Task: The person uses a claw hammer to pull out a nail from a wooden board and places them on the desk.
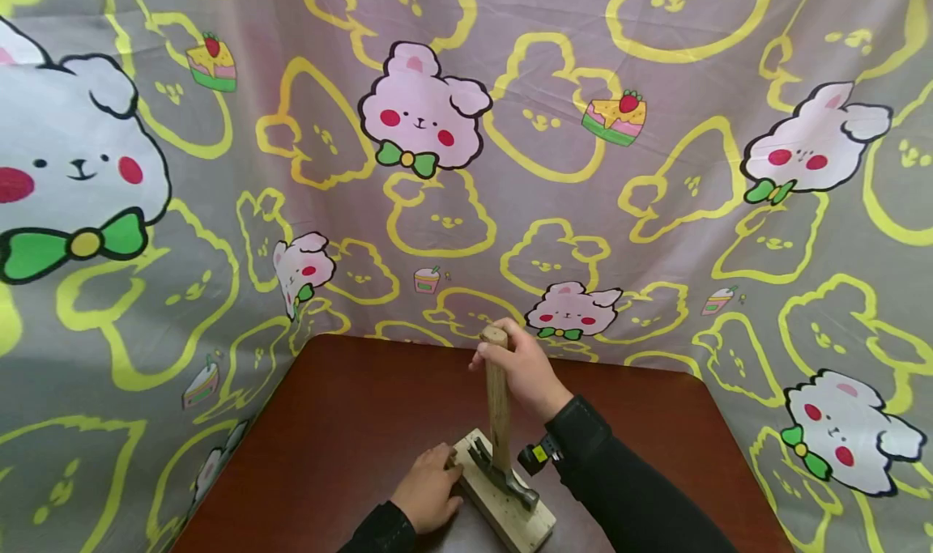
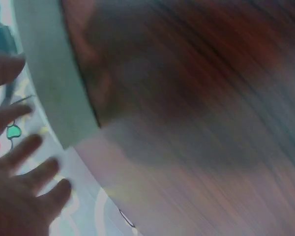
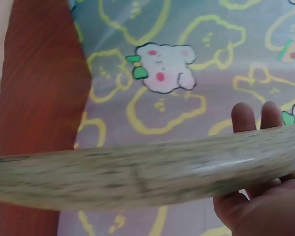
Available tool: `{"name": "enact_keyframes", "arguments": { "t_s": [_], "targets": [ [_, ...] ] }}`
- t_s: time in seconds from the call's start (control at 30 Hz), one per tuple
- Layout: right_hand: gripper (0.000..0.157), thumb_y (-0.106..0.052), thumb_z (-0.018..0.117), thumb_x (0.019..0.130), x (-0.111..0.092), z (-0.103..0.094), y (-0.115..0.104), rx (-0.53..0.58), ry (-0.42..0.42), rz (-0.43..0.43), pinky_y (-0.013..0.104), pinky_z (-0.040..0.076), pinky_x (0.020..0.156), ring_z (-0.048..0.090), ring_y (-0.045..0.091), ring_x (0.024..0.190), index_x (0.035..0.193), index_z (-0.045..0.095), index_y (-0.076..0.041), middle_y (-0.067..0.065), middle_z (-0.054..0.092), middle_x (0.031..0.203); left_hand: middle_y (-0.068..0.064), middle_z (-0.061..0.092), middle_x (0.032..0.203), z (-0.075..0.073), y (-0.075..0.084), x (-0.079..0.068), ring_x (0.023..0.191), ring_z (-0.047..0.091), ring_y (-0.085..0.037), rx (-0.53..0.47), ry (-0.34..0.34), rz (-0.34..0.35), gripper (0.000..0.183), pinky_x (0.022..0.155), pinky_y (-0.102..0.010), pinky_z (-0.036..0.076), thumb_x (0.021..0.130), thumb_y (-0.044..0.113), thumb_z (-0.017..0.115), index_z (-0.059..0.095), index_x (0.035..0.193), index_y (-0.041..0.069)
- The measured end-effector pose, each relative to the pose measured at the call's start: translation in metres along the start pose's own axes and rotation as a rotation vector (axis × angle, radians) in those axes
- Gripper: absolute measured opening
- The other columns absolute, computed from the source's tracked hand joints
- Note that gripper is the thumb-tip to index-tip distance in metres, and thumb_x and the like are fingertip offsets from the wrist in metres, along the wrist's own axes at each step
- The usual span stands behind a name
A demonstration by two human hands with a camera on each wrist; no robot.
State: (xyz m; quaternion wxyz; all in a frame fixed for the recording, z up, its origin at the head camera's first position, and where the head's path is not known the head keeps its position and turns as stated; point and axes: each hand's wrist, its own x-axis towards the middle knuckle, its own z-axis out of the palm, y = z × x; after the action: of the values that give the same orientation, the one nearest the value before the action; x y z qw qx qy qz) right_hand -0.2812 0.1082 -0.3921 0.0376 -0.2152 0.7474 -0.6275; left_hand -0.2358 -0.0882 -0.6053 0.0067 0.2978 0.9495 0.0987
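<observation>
My right hand [image 1: 528,371] grips the upper end of a claw hammer's wooden handle [image 1: 497,415]. The hammer stands nearly upright, its metal head [image 1: 513,484] down against the top of a pale wooden block [image 1: 521,527]. In the right wrist view the handle [image 3: 137,177] runs across the frame, with fingers showing behind it. At the block's left side is my left hand [image 1: 428,488], its fingertips right at the edge. The left wrist view shows that hand [image 2: 24,182] with fingers spread beside the block [image 2: 51,73].
The block lies on a dark red-brown table [image 1: 350,407] with rounded far corners. A curtain [image 1: 452,229] printed with rabbits and yellow outlines hangs behind the table and along both sides. A black device with a yellow mark [image 1: 539,453] sits at my right wrist.
</observation>
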Motion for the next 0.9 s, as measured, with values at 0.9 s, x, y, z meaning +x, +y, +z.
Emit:
{"name": "enact_keyframes", "arguments": {
  "t_s": [0.9],
  "targets": [
    [0.047, -0.027, 0.042, 0.107, 0.008, 0.020, 0.010, 0.187, 0.134, -0.017, 0.035, 0.049, 0.061, 0.050, 0.022, 0.057, 0.087, 0.054, 0.013, 0.008, 0.050, 0.065, -0.023, 0.051, 0.154, 0.024, 0.016, 0.004, 0.142, 0.051, -0.036, 0.231, -0.009, -0.071, 0.082, 0.113, -0.043, 0.046, 0.081, 0.051, 0.084, 0.059, 0.145, 0.007]
  ]
}}
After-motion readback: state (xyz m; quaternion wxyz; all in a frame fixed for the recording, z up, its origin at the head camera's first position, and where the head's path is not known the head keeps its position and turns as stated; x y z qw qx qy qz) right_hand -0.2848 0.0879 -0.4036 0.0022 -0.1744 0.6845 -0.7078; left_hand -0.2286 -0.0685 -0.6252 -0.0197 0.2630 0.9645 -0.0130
